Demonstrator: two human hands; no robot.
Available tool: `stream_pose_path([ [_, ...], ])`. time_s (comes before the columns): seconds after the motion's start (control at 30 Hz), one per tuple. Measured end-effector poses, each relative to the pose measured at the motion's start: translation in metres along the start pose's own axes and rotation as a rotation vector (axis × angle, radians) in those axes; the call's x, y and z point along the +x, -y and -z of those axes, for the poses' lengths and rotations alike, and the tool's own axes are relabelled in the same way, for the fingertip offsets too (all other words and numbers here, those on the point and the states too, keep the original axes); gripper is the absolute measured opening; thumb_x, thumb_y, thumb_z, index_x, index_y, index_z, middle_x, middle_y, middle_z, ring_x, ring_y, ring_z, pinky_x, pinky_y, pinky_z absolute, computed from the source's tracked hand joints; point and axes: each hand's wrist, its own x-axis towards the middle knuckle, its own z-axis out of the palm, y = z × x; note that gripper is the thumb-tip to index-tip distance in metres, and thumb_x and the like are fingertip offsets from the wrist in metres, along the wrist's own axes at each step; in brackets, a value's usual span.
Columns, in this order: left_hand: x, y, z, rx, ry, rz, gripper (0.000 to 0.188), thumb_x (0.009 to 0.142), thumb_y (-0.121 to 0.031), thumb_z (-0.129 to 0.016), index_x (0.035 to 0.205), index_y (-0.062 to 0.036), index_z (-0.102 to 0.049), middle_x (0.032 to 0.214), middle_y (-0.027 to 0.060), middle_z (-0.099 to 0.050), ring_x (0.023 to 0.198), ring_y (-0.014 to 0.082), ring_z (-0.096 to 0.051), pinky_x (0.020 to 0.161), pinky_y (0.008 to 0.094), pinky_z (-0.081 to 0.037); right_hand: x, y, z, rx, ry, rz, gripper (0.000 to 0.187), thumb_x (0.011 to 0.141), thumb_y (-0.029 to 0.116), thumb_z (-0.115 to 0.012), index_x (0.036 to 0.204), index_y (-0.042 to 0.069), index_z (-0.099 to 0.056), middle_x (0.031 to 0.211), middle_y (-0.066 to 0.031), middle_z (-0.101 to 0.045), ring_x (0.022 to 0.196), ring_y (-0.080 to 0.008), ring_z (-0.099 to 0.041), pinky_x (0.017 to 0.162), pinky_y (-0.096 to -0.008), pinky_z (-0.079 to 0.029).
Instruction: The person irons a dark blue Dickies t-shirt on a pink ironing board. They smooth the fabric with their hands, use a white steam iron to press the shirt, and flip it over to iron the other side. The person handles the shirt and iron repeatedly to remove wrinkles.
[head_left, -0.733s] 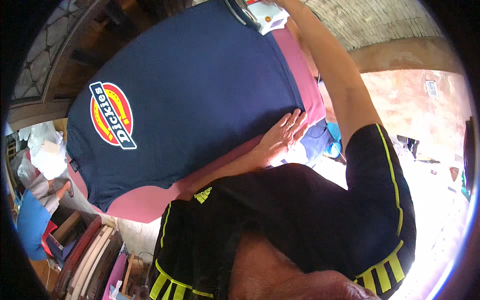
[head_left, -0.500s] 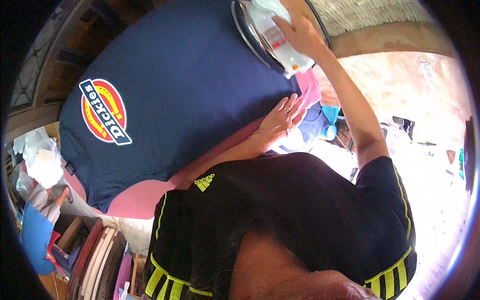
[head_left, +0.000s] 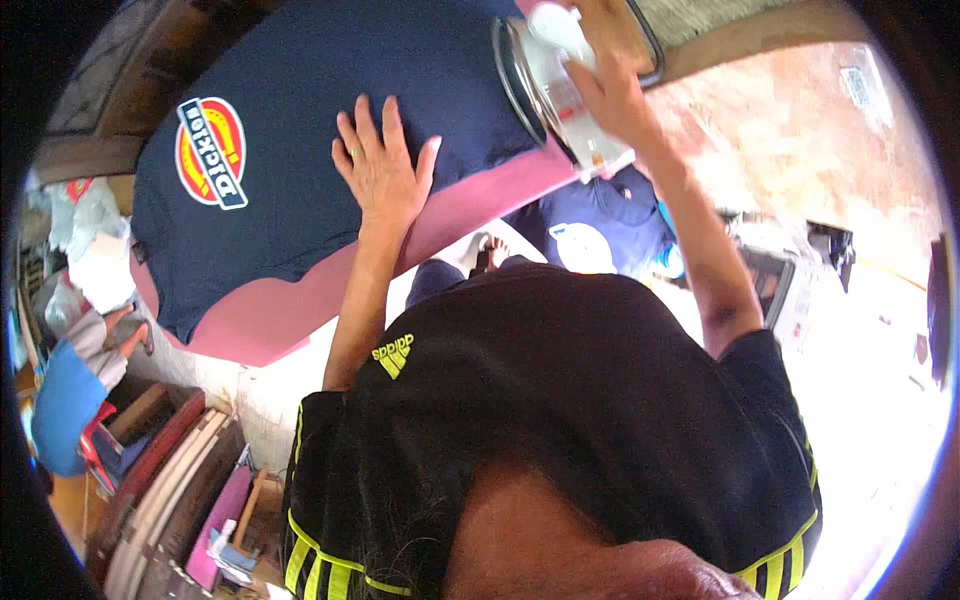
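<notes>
A navy T-shirt (head_left: 300, 90) lies spread over a pink-covered board (head_left: 260, 325), its colourful printed badge (head_left: 212, 152) toward the left. My left hand (head_left: 383, 170) rests on the shirt's near half, palm down and fingers spread. My right hand (head_left: 612, 95) is wrapped round the handle of a white clothes iron (head_left: 568, 108). The iron is at the right end of the shirt, close to the board's near edge. My fingers partly cover the handle, and the iron's underside is hidden.
Below the board's right end is another dark blue garment (head_left: 620, 225) with a white print. At the left are plastic bags (head_left: 95, 245) and a person in blue (head_left: 70, 410). Stacked boards (head_left: 190, 470) stand at the lower left, with a wall (head_left: 780, 120) at the right.
My left hand has moved left from the shirt's near edge onto its middle, fingers now spread. The iron, still in my right hand, sits slightly farther right; the whole view has shifted.
</notes>
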Motion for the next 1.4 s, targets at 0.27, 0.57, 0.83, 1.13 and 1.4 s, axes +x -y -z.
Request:
stream_pose_path([
  [0.27,-0.036,-0.003,0.009,0.182,0.046,0.206,0.081,0.092,-0.062,-0.052,0.153,-0.0108,-0.035,0.160,0.0250,-0.024,0.148,0.0474,-0.019,0.112,0.0685,-0.018,0.055,0.008,-0.011,0.128,0.163,-0.052,0.047,0.094,0.041,-0.062,0.099,-0.005,-0.059,0.087,-0.0323,-0.065,0.084,-0.0494,-0.066,0.077,-0.0520,-0.052],
  [0.57,-0.031,0.000,0.016,0.212,0.051,0.345,0.087,0.089,-0.067,-0.053,0.154,-0.0120,-0.035,0.161,0.0241,-0.022,0.149,0.0467,-0.017,0.113,0.0688,-0.015,0.221,0.025,-0.104,-0.017,0.417,-0.023,0.052,0.098,0.037,-0.055,0.123,-0.009,-0.052,0.098,-0.0353,-0.066,0.098,-0.0487,-0.066,0.084,-0.0534,-0.054],
  [0.83,-0.047,0.081,0.051,0.350,0.003,0.604,0.085,0.091,-0.067,-0.051,0.152,-0.0090,-0.040,0.159,0.0243,-0.028,0.147,0.0502,-0.021,0.111,0.0712,-0.017,0.058,0.097,-0.036,0.177,0.605,0.189,0.040,0.095,0.036,-0.062,0.098,-0.003,-0.053,0.081,-0.0323,-0.064,0.083,-0.0500,-0.066,0.070,-0.0520,-0.052],
  [1.13,-0.062,0.104,0.064,0.358,-0.012,0.621,0.080,0.092,-0.066,-0.049,0.151,-0.0133,-0.042,0.159,0.0239,-0.029,0.147,0.0497,-0.021,0.113,0.0682,-0.018,0.170,0.097,-0.124,0.052,0.293,0.266,0.047,0.095,0.043,-0.059,0.097,-0.003,-0.055,0.079,-0.0289,-0.064,0.071,-0.0419,-0.065,0.065,-0.0467,-0.051],
  [1.4,-0.061,0.103,0.071,0.277,0.038,0.641,0.080,0.092,-0.064,-0.051,0.152,-0.0124,-0.039,0.160,0.0247,-0.025,0.148,0.0493,-0.017,0.114,0.0677,-0.014,0.181,0.199,-0.173,0.268,0.481,-0.136,0.046,0.096,0.043,-0.056,0.101,-0.002,-0.054,0.061,-0.0078,-0.056,0.047,-0.0143,-0.052,0.048,-0.0329,-0.044],
])
